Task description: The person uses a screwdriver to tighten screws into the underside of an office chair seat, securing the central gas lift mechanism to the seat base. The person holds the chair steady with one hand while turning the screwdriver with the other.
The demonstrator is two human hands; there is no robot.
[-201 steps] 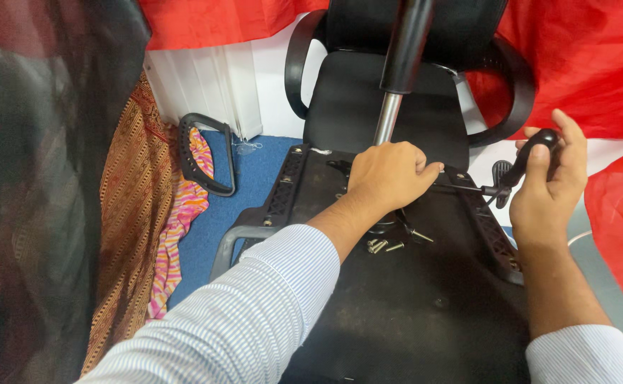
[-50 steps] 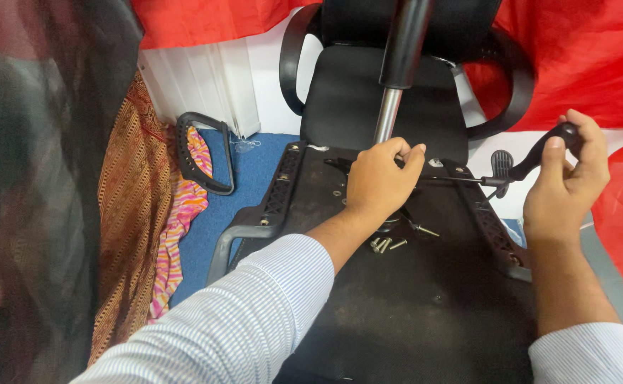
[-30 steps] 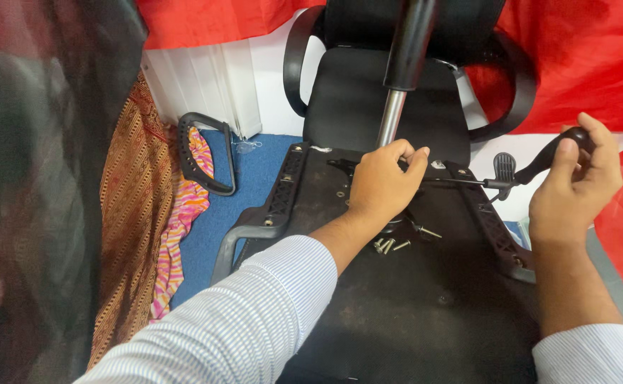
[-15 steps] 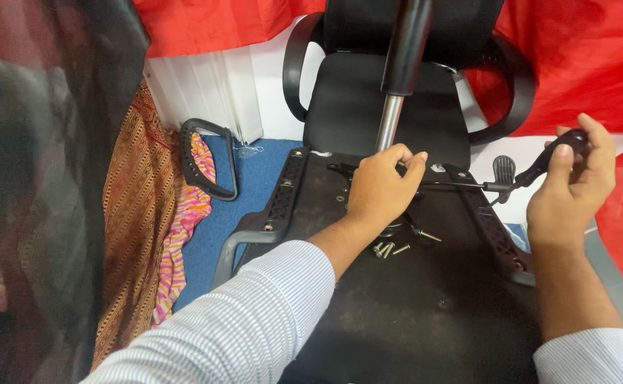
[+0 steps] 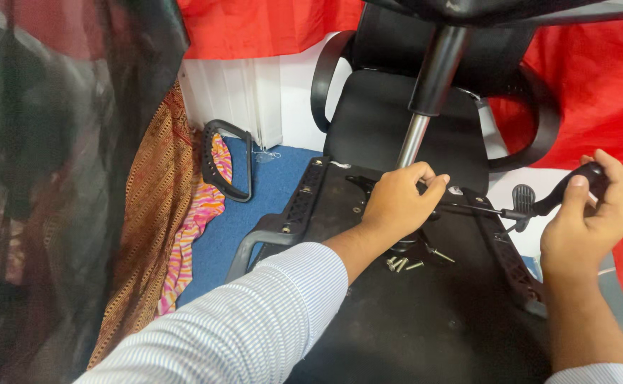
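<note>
An office chair lies upside down, its black seat underside (image 5: 411, 320) facing up and the gas-lift column (image 5: 428, 92) rising from the centre. My left hand (image 5: 400, 206) rests palm down on the metal mechanism plate at the column's foot, fingers curled over it. My right hand (image 5: 588, 217) grips the black handle of the adjustment lever (image 5: 564, 190), whose thin rod runs left toward the mechanism. Several loose screws (image 5: 404, 264) lie on the seat underside just below my left hand.
A detached black armrest (image 5: 224, 160) leans against a white wall panel at the left. Patterned orange and pink fabric (image 5: 183, 220) lies on the blue floor (image 5: 261, 206). Red cloth (image 5: 595, 92) hangs behind the chair. Dark netting (image 5: 55, 178) fills the left side.
My right hand has shifted the lever handle slightly up and down over the last seconds. My left hand has stayed on the mechanism plate.
</note>
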